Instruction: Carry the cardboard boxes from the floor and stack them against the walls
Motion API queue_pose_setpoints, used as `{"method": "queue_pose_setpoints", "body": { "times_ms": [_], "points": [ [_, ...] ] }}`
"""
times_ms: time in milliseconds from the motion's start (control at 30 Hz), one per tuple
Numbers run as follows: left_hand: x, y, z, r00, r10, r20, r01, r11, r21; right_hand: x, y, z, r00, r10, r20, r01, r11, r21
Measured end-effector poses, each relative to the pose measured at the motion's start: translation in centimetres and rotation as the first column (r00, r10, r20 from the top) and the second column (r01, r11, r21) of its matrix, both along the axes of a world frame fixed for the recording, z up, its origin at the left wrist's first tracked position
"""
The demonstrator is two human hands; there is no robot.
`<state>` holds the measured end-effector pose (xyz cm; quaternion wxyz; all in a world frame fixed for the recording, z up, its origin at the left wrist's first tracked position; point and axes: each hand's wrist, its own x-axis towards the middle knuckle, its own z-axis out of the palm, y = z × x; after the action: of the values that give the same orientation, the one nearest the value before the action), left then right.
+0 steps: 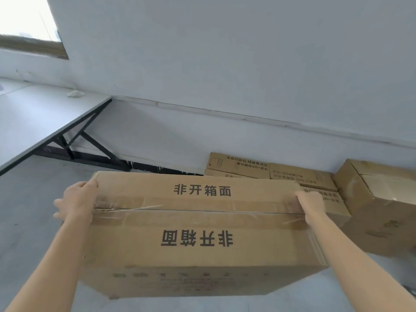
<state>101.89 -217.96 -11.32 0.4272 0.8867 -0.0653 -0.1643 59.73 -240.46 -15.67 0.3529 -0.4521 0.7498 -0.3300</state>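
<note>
A large brown cardboard box [198, 224] with black printed characters and a taped centre seam is held up in front of me, off the floor. My left hand [77, 200] grips its far left top corner, fingers curled over the edge. My right hand [311, 202] grips the far right top corner the same way. Behind it, several smaller printed boxes [267, 170] are stacked against the white wall [225, 75]. A bigger taped box [378, 206] stands to their right.
A white table [38, 118] with a black metal frame stands along the wall on the left, with a small white crumpled item [75, 93] on it. Grey floor [33, 210] lies under and left of the held box. A window [27, 19] sits at the top left.
</note>
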Motion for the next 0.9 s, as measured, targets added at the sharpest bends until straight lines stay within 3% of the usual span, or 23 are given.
{"method": "queue_pose_setpoints", "body": {
  "times_ms": [233,400,500,633,733,900],
  "points": [
    [-3.5,-15.9,3.1,0.989,-0.143,0.032,0.144,0.989,-0.042,-6.7,-10.1,4.3,0.985,-0.173,0.002,0.172,0.979,-0.106],
    [-5.7,-26.9,3.9,0.964,-0.262,-0.039,0.240,0.928,-0.285,-12.8,-16.2,7.6,0.960,-0.257,0.115,0.277,0.932,-0.232],
    [-7.4,-34.3,3.6,0.940,-0.340,-0.030,0.305,0.875,-0.375,-15.3,-19.0,10.0,0.948,-0.313,0.047,0.314,0.910,-0.271],
    [-10.8,-43.3,3.0,0.927,-0.373,-0.045,0.316,0.840,-0.441,-18.3,-24.1,11.6,0.909,-0.405,0.099,0.414,0.847,-0.333],
    [-13.0,-49.9,2.4,0.924,-0.367,-0.104,0.281,0.839,-0.466,-19.5,-28.2,13.0,0.893,-0.449,0.023,0.429,0.836,-0.343],
    [-16.9,-59.9,2.3,0.923,-0.370,-0.108,0.278,0.832,-0.479,-22.1,-35.9,13.9,0.840,-0.536,0.090,0.526,0.762,-0.378]
  ]
}}
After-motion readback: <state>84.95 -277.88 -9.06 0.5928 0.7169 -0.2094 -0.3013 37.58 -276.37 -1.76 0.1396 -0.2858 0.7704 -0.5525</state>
